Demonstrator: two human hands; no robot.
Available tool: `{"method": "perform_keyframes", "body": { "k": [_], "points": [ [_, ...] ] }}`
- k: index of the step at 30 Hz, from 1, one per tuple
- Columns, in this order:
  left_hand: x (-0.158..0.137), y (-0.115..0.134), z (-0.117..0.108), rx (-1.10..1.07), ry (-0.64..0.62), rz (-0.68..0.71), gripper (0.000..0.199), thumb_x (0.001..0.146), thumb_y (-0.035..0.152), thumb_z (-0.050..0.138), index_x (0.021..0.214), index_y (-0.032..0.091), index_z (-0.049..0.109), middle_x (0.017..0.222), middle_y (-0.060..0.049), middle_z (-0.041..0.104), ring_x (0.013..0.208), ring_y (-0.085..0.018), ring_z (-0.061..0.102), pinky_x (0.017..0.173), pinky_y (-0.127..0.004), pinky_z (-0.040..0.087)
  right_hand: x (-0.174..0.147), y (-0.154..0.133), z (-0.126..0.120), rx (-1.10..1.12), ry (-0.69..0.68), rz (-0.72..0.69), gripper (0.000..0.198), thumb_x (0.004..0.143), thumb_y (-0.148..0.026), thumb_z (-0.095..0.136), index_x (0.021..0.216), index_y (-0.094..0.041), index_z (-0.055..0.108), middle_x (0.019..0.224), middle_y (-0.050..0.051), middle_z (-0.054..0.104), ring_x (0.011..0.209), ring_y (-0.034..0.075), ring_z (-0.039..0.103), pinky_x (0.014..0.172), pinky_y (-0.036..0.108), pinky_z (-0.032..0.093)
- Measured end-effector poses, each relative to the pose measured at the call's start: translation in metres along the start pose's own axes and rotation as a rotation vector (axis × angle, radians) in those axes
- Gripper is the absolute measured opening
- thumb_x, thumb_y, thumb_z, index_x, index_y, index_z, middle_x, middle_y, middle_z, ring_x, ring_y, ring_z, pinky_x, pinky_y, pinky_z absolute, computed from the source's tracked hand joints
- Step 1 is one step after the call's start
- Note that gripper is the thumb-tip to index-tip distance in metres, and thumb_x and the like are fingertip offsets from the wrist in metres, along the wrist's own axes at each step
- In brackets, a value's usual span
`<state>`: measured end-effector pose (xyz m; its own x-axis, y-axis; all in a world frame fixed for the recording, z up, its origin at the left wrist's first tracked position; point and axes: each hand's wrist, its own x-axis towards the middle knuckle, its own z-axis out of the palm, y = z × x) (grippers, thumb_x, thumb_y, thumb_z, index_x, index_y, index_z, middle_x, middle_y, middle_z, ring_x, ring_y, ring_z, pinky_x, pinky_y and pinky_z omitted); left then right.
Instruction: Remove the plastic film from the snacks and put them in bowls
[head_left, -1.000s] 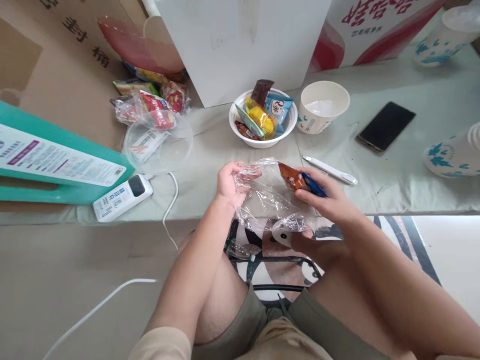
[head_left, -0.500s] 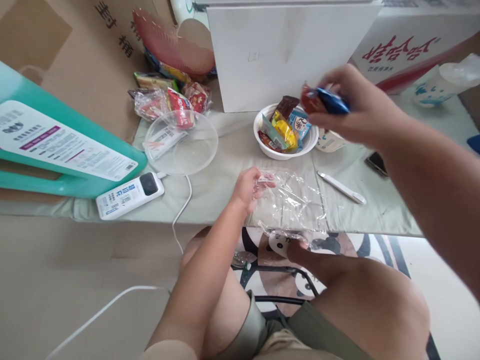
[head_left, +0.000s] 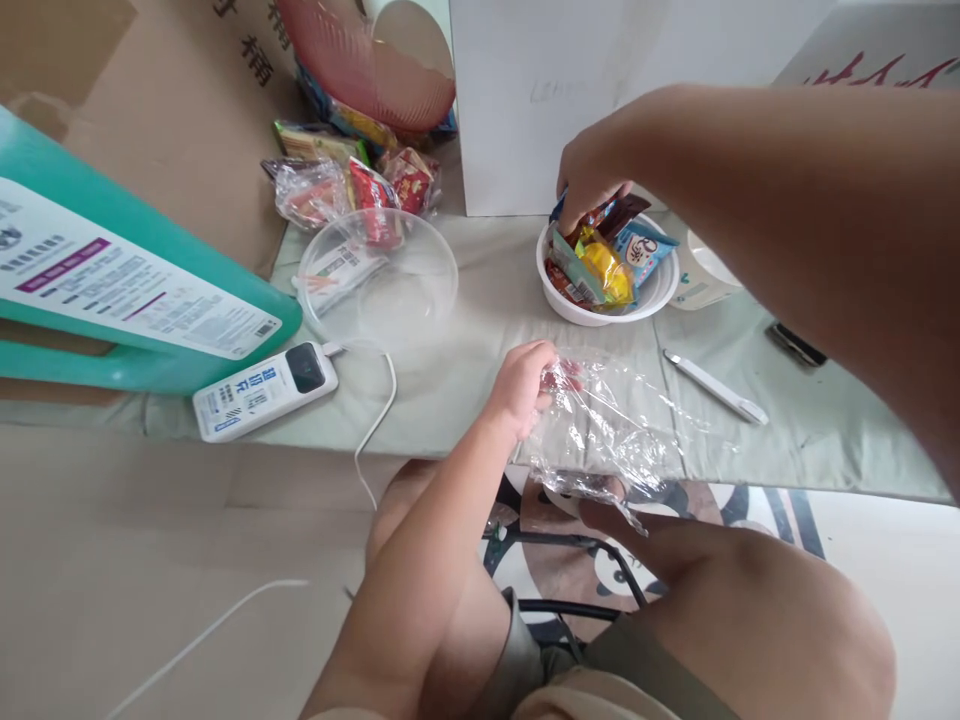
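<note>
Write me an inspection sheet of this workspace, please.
Surface: table, pale creased cloth.
Main things: clear film, overhanging the front edge; bowl of packets.
Clutter: at right, slim tool, partly hidden cup and phone; at left, packet heap, dish, power bank, jug.
Grip: left hand holds film; right hand reaches into bowl, hold unclear.
Cables: white cable from power bank over the edge; second stretch on the floor.
Surroundings: white box behind bowl; brown carton at left.
</note>
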<state>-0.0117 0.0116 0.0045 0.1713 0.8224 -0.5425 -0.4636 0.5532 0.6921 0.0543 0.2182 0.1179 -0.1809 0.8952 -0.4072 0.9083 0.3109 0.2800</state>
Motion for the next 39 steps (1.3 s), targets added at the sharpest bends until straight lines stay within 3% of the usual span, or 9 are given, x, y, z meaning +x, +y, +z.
{"method": "perform_keyframes", "body": {
  "k": [5,8,12,17,22,29,32,37,39],
  "points": [
    [0.001,-0.002,-0.001,0.015,0.003,0.004,0.014,0.062,0.024,0.056,0.065,0.020,0.044,0.067,-0.002,0.062,0.050,-0.011,0.064,0.042,-0.021,0.005,-0.005,-0.007,0.011,0.089,0.045,-0.024,0.036,0.070,-0.032,0.075,0.065,0.003,0.068,0.077,0.004,0.072,0.117,0.034,0.070,0.078,0.033,0.056],
    [0.002,-0.003,-0.001,0.018,0.001,0.004,0.013,0.062,0.023,0.056,0.066,0.020,0.044,0.068,-0.003,0.064,0.051,-0.011,0.065,0.042,-0.019,0.006,-0.018,0.000,0.012,0.205,0.160,-0.043,0.040,0.081,-0.037,0.073,0.095,0.000,0.077,0.092,0.005,0.073,0.123,0.035,0.068,0.097,0.051,0.051],
    [0.000,-0.003,-0.002,0.017,0.006,0.017,0.015,0.064,0.023,0.059,0.065,0.019,0.044,0.071,-0.005,0.067,0.052,-0.012,0.066,0.040,-0.018,0.007,-0.059,0.025,0.021,0.341,0.443,-0.033,0.048,0.103,-0.045,0.046,0.121,-0.010,0.075,0.126,0.012,0.065,0.139,0.032,0.054,0.111,0.050,0.044],
    [-0.001,-0.002,-0.001,0.000,0.026,0.021,0.013,0.067,0.022,0.061,0.067,0.018,0.049,0.071,-0.005,0.070,0.054,-0.013,0.069,0.037,-0.017,0.011,-0.103,0.065,0.072,0.700,0.671,0.200,0.025,0.094,-0.035,0.065,0.102,-0.013,0.073,0.090,0.007,0.067,0.090,0.017,0.062,0.092,0.038,0.050],
    [0.000,-0.003,0.005,0.010,0.058,0.034,0.008,0.070,0.019,0.058,0.067,0.017,0.051,0.068,-0.003,0.069,0.051,-0.011,0.068,0.035,-0.016,0.010,-0.112,0.080,0.111,0.882,0.424,0.241,0.042,0.084,-0.029,0.072,0.125,-0.020,0.064,0.102,0.007,0.069,0.068,0.014,0.063,0.072,0.035,0.051],
    [0.002,-0.002,0.007,0.020,0.066,0.027,0.010,0.069,0.019,0.060,0.068,0.018,0.051,0.067,-0.003,0.069,0.051,-0.011,0.068,0.037,-0.016,0.010,-0.095,0.073,0.116,0.704,0.298,0.099,0.020,0.078,-0.017,0.072,0.098,-0.021,0.070,0.077,0.002,0.067,0.071,0.020,0.065,0.072,0.035,0.050],
    [0.003,-0.003,0.004,0.027,0.049,0.025,0.011,0.066,0.021,0.061,0.069,0.018,0.051,0.068,-0.003,0.069,0.052,-0.012,0.069,0.037,-0.016,0.010,-0.089,0.074,0.116,0.614,0.290,0.064,0.029,0.076,-0.022,0.078,0.104,-0.022,0.071,0.078,0.002,0.065,0.076,0.022,0.063,0.076,0.036,0.048],
    [0.003,-0.004,0.000,0.029,-0.010,0.049,0.016,0.063,0.026,0.063,0.070,0.018,0.051,0.073,-0.002,0.069,0.058,-0.013,0.072,0.038,-0.017,0.009,-0.149,0.079,0.140,0.930,0.602,0.226,0.025,0.091,-0.036,0.066,0.111,-0.021,0.068,0.073,0.002,0.060,0.071,0.018,0.057,0.079,0.040,0.050],
    [0.002,-0.003,-0.001,0.039,-0.029,0.067,0.018,0.063,0.027,0.065,0.070,0.019,0.050,0.076,-0.002,0.069,0.060,-0.012,0.072,0.039,-0.017,0.008,-0.187,0.078,0.173,1.123,0.726,0.104,0.032,0.089,-0.049,0.066,0.110,-0.025,0.069,0.082,0.004,0.066,0.079,0.022,0.064,0.082,0.043,0.053]
  ]
}}
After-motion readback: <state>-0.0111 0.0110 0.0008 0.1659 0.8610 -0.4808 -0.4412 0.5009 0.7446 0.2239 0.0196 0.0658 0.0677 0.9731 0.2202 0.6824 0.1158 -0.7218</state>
